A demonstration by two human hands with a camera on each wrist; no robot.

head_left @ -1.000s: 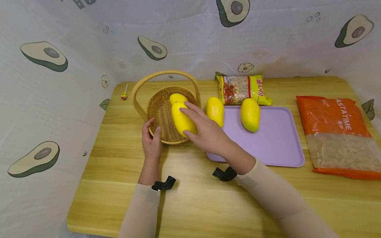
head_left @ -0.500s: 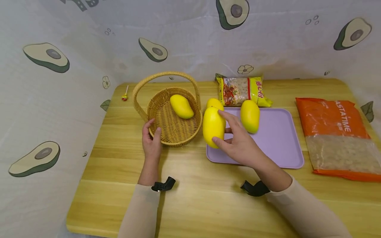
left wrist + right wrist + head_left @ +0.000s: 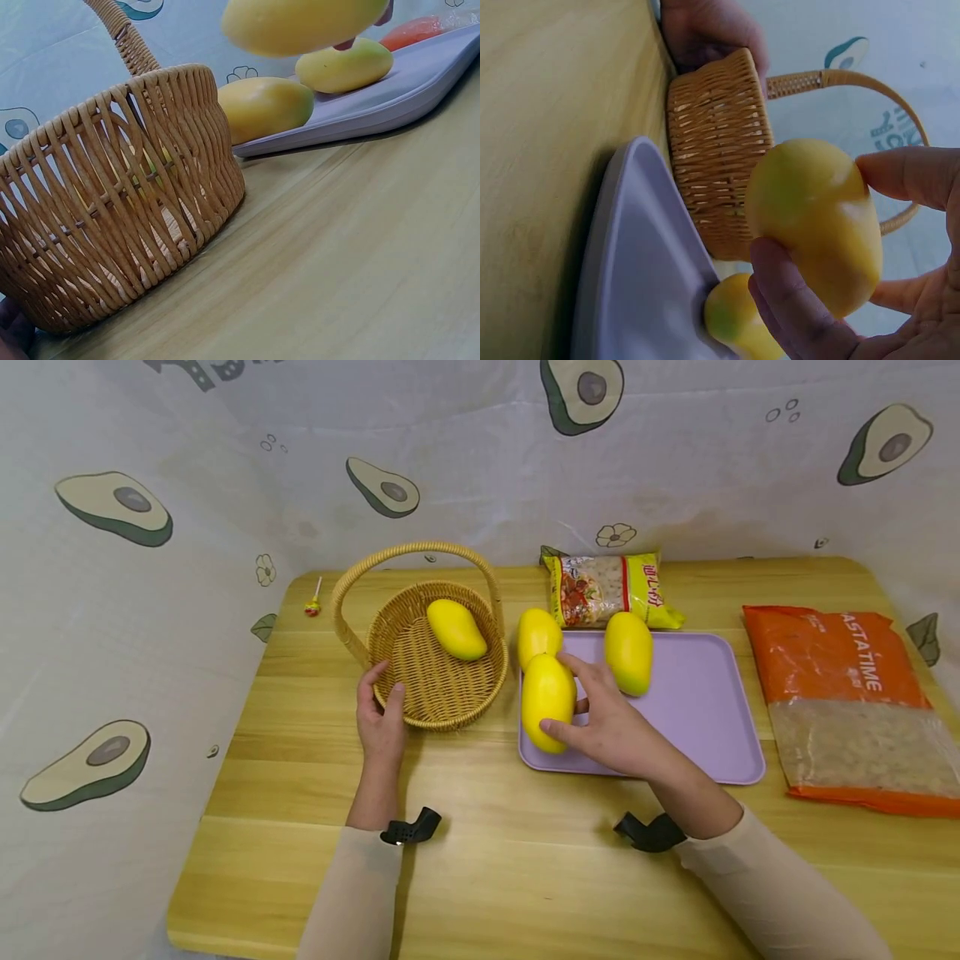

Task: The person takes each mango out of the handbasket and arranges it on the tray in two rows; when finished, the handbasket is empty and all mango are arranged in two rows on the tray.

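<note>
mango gripped by right hand hides part of tray; left hand, partly unseen, holds basket.

Pale cloth backdrop (avocado print, small flowers) behind and beside a light wood-grain tabletop.

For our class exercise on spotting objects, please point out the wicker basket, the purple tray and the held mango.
Wicker basket (image 3: 429,687): head view, on its bare woven floor.
Purple tray (image 3: 693,718): head view, on its bare flat surface.
Held mango (image 3: 821,206): right wrist view, on its visible side.
</note>
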